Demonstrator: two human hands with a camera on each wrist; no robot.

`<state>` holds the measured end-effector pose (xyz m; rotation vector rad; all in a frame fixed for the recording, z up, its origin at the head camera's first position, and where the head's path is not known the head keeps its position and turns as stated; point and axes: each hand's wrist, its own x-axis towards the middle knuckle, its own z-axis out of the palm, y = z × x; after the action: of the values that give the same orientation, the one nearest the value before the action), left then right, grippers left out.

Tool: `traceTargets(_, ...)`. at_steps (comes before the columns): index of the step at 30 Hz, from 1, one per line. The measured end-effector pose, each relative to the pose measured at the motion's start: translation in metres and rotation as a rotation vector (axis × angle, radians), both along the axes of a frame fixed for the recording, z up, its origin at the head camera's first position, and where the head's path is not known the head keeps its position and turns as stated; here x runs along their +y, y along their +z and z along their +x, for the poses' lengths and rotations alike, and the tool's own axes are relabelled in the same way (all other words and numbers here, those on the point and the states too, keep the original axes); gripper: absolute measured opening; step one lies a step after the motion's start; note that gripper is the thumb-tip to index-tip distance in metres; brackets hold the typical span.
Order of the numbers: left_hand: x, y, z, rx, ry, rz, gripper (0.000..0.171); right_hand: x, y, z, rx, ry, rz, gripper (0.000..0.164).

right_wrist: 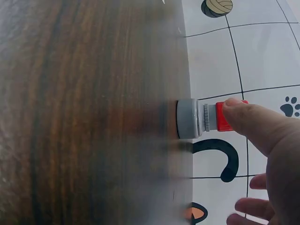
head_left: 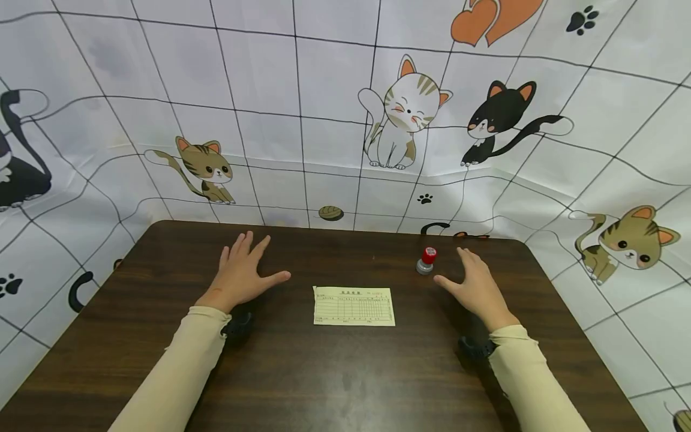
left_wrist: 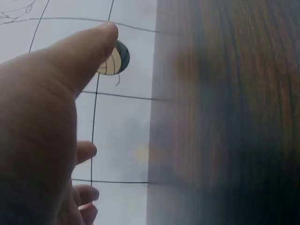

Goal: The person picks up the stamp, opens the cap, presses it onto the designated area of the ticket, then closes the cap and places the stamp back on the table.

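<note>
Over the dark brown table (head_left: 345, 372), holding the left hand (head_left: 240, 279) spread wide near the far edge, with its thumb turned in toward the middle; holding the right hand (head_left: 476, 288) well apart from it, with the thumb parted from the fingers and aimed at a small stamp (head_left: 426, 262); seeing this stamp upright on its grey base, right of the middle, near the far edge and just beside the right thumb; seeing that thumb overlap the red top in the right wrist view, yet cannot tell whether touching; finding a pale yellow slip of paper (head_left: 354, 306) flat on the table between the hands, nearer than the stamp, printed with a ruled grid; wearing cream sleeves (head_left: 180, 360) to the wrists, with a black band (head_left: 237, 325) at each; facing, beyond the far edge, a white cloth (head_left: 264, 78) crossed by black lines, with cartoon cats (head_left: 405, 117), paw prints (head_left: 583, 20) and orange hearts (head_left: 475, 23) on it.
</note>
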<state>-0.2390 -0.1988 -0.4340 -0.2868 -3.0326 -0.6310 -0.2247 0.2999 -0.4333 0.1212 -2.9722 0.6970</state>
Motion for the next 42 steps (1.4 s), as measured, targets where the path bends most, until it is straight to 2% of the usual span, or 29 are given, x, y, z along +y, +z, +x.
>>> traceTargets(8,0.012,0.006,0.002,-0.020,-0.088,-0.002,0.105,0.004,0.003,-0.005,-0.019,0.025,-0.085,0.082)
traceTargets(16,0.028,0.002,0.013,-0.070,-0.180,0.038,0.091,0.007,-0.001,-0.008,-0.031,0.067,-0.150,0.067)
traceTargets(28,0.055,0.001,0.021,-0.077,-0.282,0.035,0.084,0.008,0.002,-0.009,-0.034,0.075,-0.196,0.064)
traceTargets(36,0.071,-0.004,0.029,-0.081,-0.358,-0.016,0.082,0.008,0.000,-0.012,-0.059,0.067,-0.213,0.062)
traceTargets(42,0.081,-0.006,0.034,-0.062,-0.390,-0.043,0.075,0.006,0.001,-0.015,-0.070,0.072,-0.238,0.061)
